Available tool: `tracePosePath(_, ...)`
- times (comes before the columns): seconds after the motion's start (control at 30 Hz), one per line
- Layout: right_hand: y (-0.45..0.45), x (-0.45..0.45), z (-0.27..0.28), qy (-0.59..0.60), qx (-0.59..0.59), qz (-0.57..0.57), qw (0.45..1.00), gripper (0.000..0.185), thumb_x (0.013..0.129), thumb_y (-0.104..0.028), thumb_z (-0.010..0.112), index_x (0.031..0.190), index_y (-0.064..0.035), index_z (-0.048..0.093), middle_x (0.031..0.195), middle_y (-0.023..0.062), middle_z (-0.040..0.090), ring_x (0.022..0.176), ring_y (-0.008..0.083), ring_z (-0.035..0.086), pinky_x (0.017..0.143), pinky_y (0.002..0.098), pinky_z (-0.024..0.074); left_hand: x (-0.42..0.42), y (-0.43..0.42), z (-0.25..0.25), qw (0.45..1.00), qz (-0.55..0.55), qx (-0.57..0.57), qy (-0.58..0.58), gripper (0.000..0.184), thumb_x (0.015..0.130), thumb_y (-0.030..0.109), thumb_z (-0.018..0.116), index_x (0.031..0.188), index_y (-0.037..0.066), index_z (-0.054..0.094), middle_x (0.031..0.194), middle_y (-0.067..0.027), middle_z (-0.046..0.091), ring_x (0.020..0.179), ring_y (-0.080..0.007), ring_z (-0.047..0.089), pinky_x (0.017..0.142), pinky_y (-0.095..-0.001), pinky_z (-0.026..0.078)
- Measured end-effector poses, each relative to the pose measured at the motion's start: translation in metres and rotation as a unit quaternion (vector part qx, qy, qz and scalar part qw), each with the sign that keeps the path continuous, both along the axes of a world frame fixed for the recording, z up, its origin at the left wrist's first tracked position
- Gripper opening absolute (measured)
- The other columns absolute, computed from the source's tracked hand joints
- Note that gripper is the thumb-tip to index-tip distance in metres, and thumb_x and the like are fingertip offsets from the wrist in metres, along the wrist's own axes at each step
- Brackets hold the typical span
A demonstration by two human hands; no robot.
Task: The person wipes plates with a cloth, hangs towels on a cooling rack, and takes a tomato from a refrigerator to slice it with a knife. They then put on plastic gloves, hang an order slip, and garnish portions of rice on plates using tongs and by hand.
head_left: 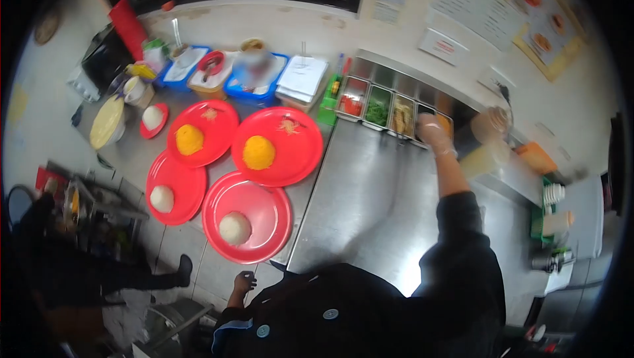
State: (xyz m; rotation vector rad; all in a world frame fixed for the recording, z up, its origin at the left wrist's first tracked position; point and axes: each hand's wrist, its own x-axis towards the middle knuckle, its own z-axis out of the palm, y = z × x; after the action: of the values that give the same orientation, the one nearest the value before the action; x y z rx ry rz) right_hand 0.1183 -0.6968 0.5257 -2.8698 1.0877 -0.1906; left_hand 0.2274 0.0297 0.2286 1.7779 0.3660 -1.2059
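My right hand [434, 128], in a clear glove, reaches down into one of the metal topping pans at the back of the steel counter. Its fingers are smeared and partly hidden there. Beside it, the neighbouring pans hold pale brown strips [403, 115], chopped greens [377, 112] and red pieces [351, 104]. My left hand [246, 283] hangs low by my body, near the front red plate [271, 229], fingers loosely bent and holding nothing visible. White rice mounds [234, 228] and yellow rice mounds [258, 152] sit on large red plates. Pale shreds [288, 126] lie on two plates.
Blue tubs [254, 90], a paper-topped box [302, 80] and a green holder [328, 106] line the wall. A blurred clear container [485, 150] stands right of my arm. At lower left, another person's dark-clothed leg and shoe [184, 270] extend over the tiled floor.
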Motion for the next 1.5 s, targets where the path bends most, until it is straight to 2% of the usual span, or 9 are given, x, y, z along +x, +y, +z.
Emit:
tracePosePath(0.17,-0.009,0.002,0.000,-0.021,-0.073,-0.043,0.996,0.013,0.074,-0.009,0.061,0.082,-0.0011,0.067,0.079,0.0217,0.064,0.076,0.0343,0.064,0.069,0.0426,0.0497,-0.009,0.006,0.018,0.999,0.002,0.031,-0.011,0.020,0.086,0.013,0.058,0.105,0.005,0.056,0.075,-0.0140,0.064,0.058,-0.0208,0.062,0.045,-0.0316,0.049)
tracePosePath(0.23,0.000,0.014,0.026,-0.231,0.128,-0.096,0.960,0.014,0.076,-0.012,0.060,0.081,-0.0015,0.067,0.071,0.0141,0.065,0.063,0.0232,0.064,0.059,0.0351,0.0499,-0.015,0.005,0.016,0.999,0.001,0.033,-0.009,0.018,0.085,0.012,0.058,0.102,0.005,0.058,0.072,-0.0124,0.063,0.054,-0.0198,0.060,0.042,-0.0315,0.047)
tracePosePath(0.33,0.096,0.075,0.063,-0.404,0.350,0.067,0.843,0.014,0.076,-0.011,0.064,0.086,-0.0015,0.068,0.071,0.0048,0.064,0.062,0.0101,0.059,0.056,0.0242,0.0483,-0.026,0.012,0.006,0.999,-0.013,0.032,-0.008,0.018,0.085,0.011,0.059,0.101,0.005,0.058,0.071,-0.0122,0.063,0.051,-0.0191,0.059,0.040,-0.0309,0.045)
tracePosePath(0.4,0.162,0.125,0.064,-0.331,0.416,0.115,0.839,0.017,0.077,-0.013,0.067,0.087,0.0001,0.068,0.080,0.0060,0.066,0.070,0.0116,0.062,0.063,0.0248,0.0507,-0.025,0.012,0.011,0.999,-0.019,0.036,-0.008,0.018,0.084,0.010,0.059,0.101,0.004,0.058,0.071,-0.0126,0.063,0.050,-0.0195,0.058,0.040,-0.0317,0.045)
tracePosePath(0.47,0.213,0.177,0.041,-0.285,0.583,0.183,0.739,0.016,0.077,-0.011,0.069,0.087,0.0017,0.067,0.080,0.0081,0.066,0.067,0.0129,0.063,0.061,0.0256,0.0515,-0.019,0.008,0.015,1.000,0.021,0.019,0.010,0.018,0.083,0.009,0.059,0.101,0.004,0.057,0.072,-0.0133,0.062,0.052,-0.0210,0.058,0.040,-0.0329,0.045)
tracePosePath(0.87,0.294,0.258,-0.004,-0.163,0.257,0.328,0.894,0.016,0.071,-0.005,0.062,0.084,0.0031,0.067,0.077,0.0163,0.065,0.072,0.0219,0.063,0.067,0.0333,0.0485,-0.055,0.062,-0.006,0.992,0.123,0.027,0.015,0.024,0.085,0.018,0.060,0.104,0.004,0.056,0.075,-0.0135,0.064,0.056,-0.0212,0.061,0.044,-0.0325,0.047)
tracePosePath(1.27,0.290,0.253,0.027,-0.177,0.375,0.242,0.877,0.014,0.076,-0.004,0.061,0.086,0.0016,0.069,0.077,0.0098,0.066,0.067,0.0129,0.062,0.062,0.0283,0.0493,-0.039,0.055,-0.007,0.987,0.158,0.014,0.023,0.023,0.084,0.016,0.059,0.104,0.005,0.055,0.076,-0.0149,0.063,0.055,-0.0216,0.060,0.043,-0.0316,0.044)
tracePosePath(1.37,0.297,0.260,0.045,-0.252,0.589,0.203,0.741,0.016,0.073,-0.002,0.063,0.086,0.0074,0.065,0.079,0.0130,0.064,0.064,0.0166,0.063,0.061,0.0275,0.0515,-0.035,0.048,-0.009,0.987,0.158,0.005,0.024,0.023,0.083,0.013,0.059,0.104,0.006,0.055,0.075,-0.0142,0.063,0.053,-0.0214,0.059,0.043,-0.0321,0.045)
tracePosePath(1.5,0.342,0.316,0.062,-0.208,0.578,0.271,0.742,0.017,0.073,-0.002,0.061,0.089,0.0056,0.065,0.076,0.0114,0.064,0.066,0.0162,0.063,0.064,0.0275,0.0516,-0.038,0.047,-0.016,0.989,0.144,0.012,0.031,0.022,0.084,0.014,0.060,0.104,0.006,0.055,0.074,-0.0139,0.063,0.055,-0.0216,0.060,0.044,-0.0323,0.046)
